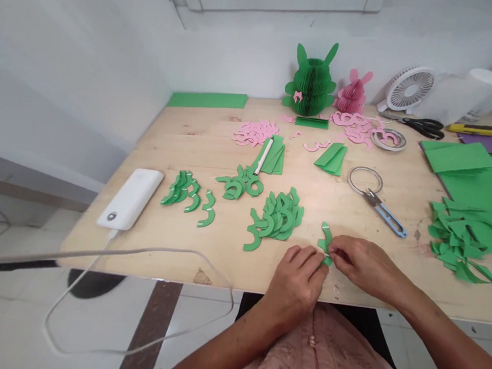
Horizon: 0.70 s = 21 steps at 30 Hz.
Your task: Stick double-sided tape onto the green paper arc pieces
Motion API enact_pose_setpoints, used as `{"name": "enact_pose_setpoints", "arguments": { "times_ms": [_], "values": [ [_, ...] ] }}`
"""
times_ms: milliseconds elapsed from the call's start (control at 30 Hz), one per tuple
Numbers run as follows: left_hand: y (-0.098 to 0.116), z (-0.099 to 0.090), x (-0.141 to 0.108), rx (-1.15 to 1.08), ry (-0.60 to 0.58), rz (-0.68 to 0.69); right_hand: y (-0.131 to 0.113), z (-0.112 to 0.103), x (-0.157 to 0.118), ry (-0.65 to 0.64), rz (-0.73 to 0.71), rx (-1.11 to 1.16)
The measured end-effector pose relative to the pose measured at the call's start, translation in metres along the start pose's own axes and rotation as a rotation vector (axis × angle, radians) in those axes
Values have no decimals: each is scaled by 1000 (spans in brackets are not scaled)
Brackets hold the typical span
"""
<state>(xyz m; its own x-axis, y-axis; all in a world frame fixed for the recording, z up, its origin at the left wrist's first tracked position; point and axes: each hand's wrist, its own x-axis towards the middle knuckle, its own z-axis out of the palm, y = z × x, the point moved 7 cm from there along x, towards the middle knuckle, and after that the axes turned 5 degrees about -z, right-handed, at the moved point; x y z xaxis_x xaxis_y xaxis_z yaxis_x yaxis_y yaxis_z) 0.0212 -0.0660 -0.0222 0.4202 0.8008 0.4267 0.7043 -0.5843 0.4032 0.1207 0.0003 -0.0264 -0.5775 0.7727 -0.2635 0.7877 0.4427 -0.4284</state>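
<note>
In the head view, a small wavy green paper cutout (325,233) lies near the table's front edge, partly hidden under my fingers. My left hand (300,277) has its fingers curled together and holds the lower end of the cutout against the table. The fingertips of my right hand (358,264) are pinched on the cutout's right side, where a small white spot shows. To the left is a heap of curved green paper cutouts (280,214). Farther left lie wavy green cutouts with white marks (180,188), some overlapping, and a separate one (207,208).
A white power bank (131,199) trails a cable (157,249) across the front left edge. Blue thread snips (385,212), a tape roll (388,139), scissors (421,126) and green scraps (458,237) lie rightward. Paper figures (312,83) and a fan (410,90) stand behind.
</note>
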Motion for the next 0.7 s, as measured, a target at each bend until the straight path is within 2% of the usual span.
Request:
{"name": "enact_pose_setpoints", "arguments": {
  "times_ms": [300,700],
  "values": [
    [1,-2,2,-22,31,-19,-1,0,3,-65,-38,-17],
    [4,4,0,-7,-19,10,0,0,6,-105,-61,30]
  ]
}}
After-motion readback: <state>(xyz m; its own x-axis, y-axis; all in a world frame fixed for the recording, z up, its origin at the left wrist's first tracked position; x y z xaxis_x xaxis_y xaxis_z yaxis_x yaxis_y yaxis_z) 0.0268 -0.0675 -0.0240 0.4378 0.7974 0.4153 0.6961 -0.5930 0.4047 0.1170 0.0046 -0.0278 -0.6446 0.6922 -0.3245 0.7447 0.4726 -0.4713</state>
